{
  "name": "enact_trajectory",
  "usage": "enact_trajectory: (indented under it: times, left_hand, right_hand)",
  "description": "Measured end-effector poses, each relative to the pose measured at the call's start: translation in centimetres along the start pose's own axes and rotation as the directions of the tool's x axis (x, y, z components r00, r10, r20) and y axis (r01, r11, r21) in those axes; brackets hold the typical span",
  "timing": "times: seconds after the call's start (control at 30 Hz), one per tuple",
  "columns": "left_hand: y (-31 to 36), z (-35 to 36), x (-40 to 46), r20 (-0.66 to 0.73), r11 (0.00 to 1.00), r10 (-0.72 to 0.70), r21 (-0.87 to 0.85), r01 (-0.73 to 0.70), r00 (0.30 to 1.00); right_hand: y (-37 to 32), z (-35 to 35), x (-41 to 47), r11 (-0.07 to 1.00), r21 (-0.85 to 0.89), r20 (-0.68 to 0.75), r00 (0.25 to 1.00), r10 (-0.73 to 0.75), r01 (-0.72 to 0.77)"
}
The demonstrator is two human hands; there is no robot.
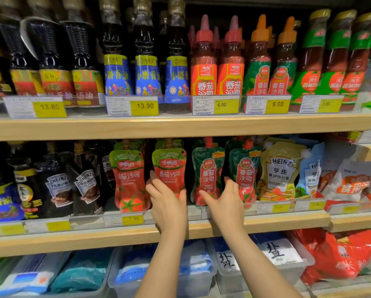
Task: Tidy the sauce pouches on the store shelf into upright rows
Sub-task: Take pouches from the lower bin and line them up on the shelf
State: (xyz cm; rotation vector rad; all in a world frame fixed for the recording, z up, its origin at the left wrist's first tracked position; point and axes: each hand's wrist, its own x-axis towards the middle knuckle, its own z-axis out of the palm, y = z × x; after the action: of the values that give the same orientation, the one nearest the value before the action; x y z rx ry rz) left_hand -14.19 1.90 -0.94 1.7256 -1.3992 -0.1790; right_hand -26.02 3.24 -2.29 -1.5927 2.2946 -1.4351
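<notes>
While the left hand (168, 203) grips the upright red tomato-sauce pouch (169, 168) on the wooden middle shelf (72, 239), the right hand (225, 203) cups open against the green ketchup pouch (208, 168) beside it.

Light wooden store shelves (180, 126) run in tiers, yellow price tags (144, 107) along their edges.

Two hands (169, 203) reach the middle shelf (72, 239). Behind them stand two red-and-green ketchup pouches (128, 179) in the front row, two dark green ketchup pouches (208, 175), one yellow Heinz pouch (281, 168) and one blue Heinz pouch (312, 171) to the right.
</notes>
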Motion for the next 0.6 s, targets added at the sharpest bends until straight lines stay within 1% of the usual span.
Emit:
enact_trajectory:
  times: [0.07, 0.17, 0.27, 0.47, 0.53, 0.6]
  left_hand:
    - [-0.1, 0.2, 0.7, 0.036, 0.998, -0.042, 0.051, 0.040, 0.998]
    - [-0.4, 0.9, 1.4, 0.029, 0.994, -0.053, 0.092, 0.050, 0.998]
    - [-0.6, 1.2, 1.5, -0.002, 0.996, -0.020, 0.085, 0.020, 1.000]
    - [-0.7, 1.0, 1.8, 0.018, 0.998, -0.032, 0.051, 0.031, 0.999]
    - [-0.7, 0.7, 1.6, 0.011, 0.999, -0.028, 0.025, 0.028, 1.000]
    - [-0.9, 0.4, 1.2, -0.023, 0.999, 0.010, -0.052, -0.011, 1.000]
  right_hand:
    - [-0.8, 0.5, 0.5, 0.989, -0.139, -0.009, 0.999, 0.046, -0.047]
    - [-1.2, 1.1, 0.9, 0.971, -0.230, -0.015, 0.998, 0.062, -0.064]
    - [-1.0, 1.4, 1.0, 0.971, -0.230, -0.027, 0.998, 0.058, -0.063]
    - [-1.0, 1.3, 0.9, 0.970, -0.237, -0.021, 0.998, 0.054, -0.057]
    - [-1.0, 1.1, 0.8, 0.976, -0.212, -0.006, 0.999, 0.053, -0.053]
    - [-0.7, 0.6, 0.5, 0.988, -0.150, 0.010, 0.999, 0.045, -0.043]
